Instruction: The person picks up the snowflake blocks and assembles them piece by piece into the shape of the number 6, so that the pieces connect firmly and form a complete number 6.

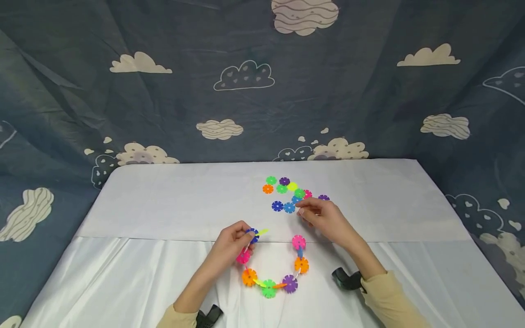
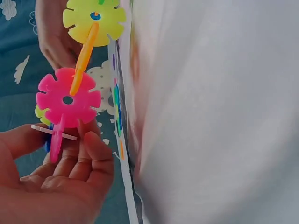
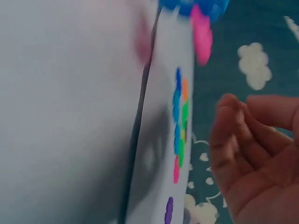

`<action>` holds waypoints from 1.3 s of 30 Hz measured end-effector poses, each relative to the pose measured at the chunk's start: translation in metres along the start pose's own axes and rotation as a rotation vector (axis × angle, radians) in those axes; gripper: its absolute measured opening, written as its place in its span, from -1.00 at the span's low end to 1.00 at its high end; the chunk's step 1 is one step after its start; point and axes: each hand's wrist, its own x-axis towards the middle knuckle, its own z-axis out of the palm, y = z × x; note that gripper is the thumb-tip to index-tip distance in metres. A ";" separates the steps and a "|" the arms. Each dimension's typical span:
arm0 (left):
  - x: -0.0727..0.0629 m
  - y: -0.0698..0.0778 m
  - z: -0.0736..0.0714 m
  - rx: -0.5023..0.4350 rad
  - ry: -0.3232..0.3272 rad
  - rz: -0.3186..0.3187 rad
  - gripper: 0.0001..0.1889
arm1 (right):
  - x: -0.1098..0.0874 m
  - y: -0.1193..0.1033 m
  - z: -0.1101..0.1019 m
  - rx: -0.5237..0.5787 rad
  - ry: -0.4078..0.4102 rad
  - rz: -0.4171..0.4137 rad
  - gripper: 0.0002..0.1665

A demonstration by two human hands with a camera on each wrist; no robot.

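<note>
My left hand (image 1: 229,246) pinches the upper left end of a chain of notched plastic snowflake discs, at a dark blue disc (image 1: 253,233) with a yellow-green disc (image 1: 263,232) slotted into it. The chain curves like a U, through a green disc (image 1: 269,289) at the bottom and up to a pink disc (image 1: 299,242) on the right. In the left wrist view, another pink disc (image 2: 60,93) hangs just above the fingers. With fingers loosely bent and nothing between them, my right hand (image 1: 328,222) hovers beside the loose light blue disc (image 1: 289,207).
Several loose discs lie farther back on the white-covered table (image 1: 184,200), among them an orange disc (image 1: 268,189) and a dark blue disc (image 1: 277,206). A purple disc (image 3: 168,211) lies apart from the rest. Behind the table hangs a dark cloud-patterned cloth (image 1: 348,91).
</note>
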 end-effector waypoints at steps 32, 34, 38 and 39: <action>0.001 0.000 -0.003 -0.057 -0.014 -0.022 -0.83 | 0.053 0.022 -0.004 -0.313 -0.193 0.048 -0.84; 0.000 0.001 -0.003 -0.051 -0.016 -0.011 -0.84 | 0.049 0.022 -0.005 -0.318 -0.179 0.054 -0.83; 0.000 0.002 -0.003 -0.037 -0.025 0.006 -0.85 | 0.036 0.017 -0.006 -0.291 -0.138 0.057 -0.78; 0.000 0.002 -0.003 -0.033 -0.025 0.009 -0.85 | 0.032 0.015 -0.006 -0.271 -0.120 0.063 -0.77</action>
